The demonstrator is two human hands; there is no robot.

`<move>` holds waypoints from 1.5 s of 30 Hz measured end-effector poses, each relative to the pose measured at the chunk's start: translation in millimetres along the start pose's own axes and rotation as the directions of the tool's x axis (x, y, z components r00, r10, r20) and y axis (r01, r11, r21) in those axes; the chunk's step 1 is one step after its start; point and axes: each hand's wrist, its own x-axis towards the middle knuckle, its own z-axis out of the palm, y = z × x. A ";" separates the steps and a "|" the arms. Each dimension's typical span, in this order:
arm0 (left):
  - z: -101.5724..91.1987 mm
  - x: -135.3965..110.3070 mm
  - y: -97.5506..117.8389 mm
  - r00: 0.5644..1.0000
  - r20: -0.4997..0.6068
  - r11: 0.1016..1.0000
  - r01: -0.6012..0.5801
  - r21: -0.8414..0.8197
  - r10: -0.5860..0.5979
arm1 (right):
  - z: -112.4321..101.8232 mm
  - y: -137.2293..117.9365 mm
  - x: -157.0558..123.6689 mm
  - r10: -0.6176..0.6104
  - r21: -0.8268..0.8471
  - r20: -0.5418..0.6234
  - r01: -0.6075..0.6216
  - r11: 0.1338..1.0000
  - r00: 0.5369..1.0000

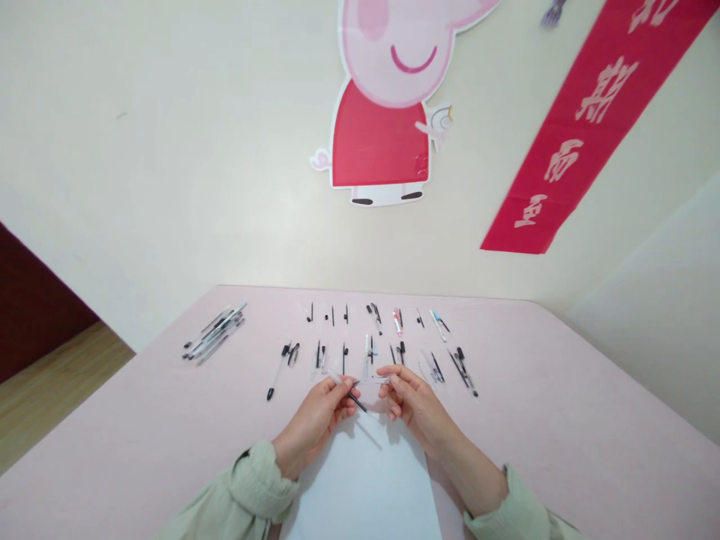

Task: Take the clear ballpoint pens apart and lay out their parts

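Observation:
Above the far end of a white sheet of paper (365, 480), my two hands are close together. My left hand (323, 412) pinches a thin pen refill (358, 403) with a dark section, slanting down to the right. A clear slender piece (334, 375) also sticks out at its fingertips. My right hand (413, 401) has thumb and forefinger closed on a small clear pen part (382, 381) that points toward the left hand. How the parts meet between the fingers is too fine to make out. A thin shadow falls on the paper below.
Beyond my hands, several sets of pen parts lie in two rows, among them a capped pen (278, 373) and black refills (462, 367). A pile of pens (217, 335) rests on the left of the pink tabletop (140, 442). The wall (225, 187) borders the far edge.

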 end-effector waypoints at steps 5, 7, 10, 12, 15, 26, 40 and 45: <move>0.9 -2.5 2.1 1.000 -0.024 1.000 -0.003 0.017 0.003 | -1.6 0.6 -0.4 -0.006 -0.002 -0.008 0.006 1.000 1.000; -2.1 -4.9 2.7 1.000 -0.028 1.000 0.000 0.027 0.001 | -1.8 1.3 -0.6 0.000 0.008 -0.008 0.000 1.000 1.000; -12.9 -10.9 4.3 0.999 -0.032 0.999 0.003 0.040 -0.002 | -0.2 3.8 -0.9 0.021 0.015 0.003 -0.021 1.000 1.000; -22.9 -16.2 6.9 0.999 -0.045 0.999 0.001 0.053 0.001 | 2.1 6.7 -1.0 0.033 0.010 0.017 -0.033 0.999 0.999; -36.3 -23.2 13.0 0.996 -0.087 0.996 0.006 0.084 0.001 | 6.4 11.7 -1.3 0.051 -0.013 0.032 -0.051 0.999 0.998; -5.7 -23.5 15.7 0.996 0.060 0.961 0.048 0.271 -0.067 | 2.9 4.7 -7.3 -0.024 -0.229 -0.008 0.022 0.973 1.000; 114.0 7.0 -38.0 0.874 0.406 0.877 0.046 0.478 -0.267 | -101.1 -31.0 -101.0 -0.446 -0.876 -0.182 0.062 0.478 0.876; 143.4 21.7 -65.1 0.869 0.402 0.830 0.019 0.557 -0.289 | -125.5 -26.3 -123.6 -0.488 -0.957 -0.192 -0.053 0.284 0.851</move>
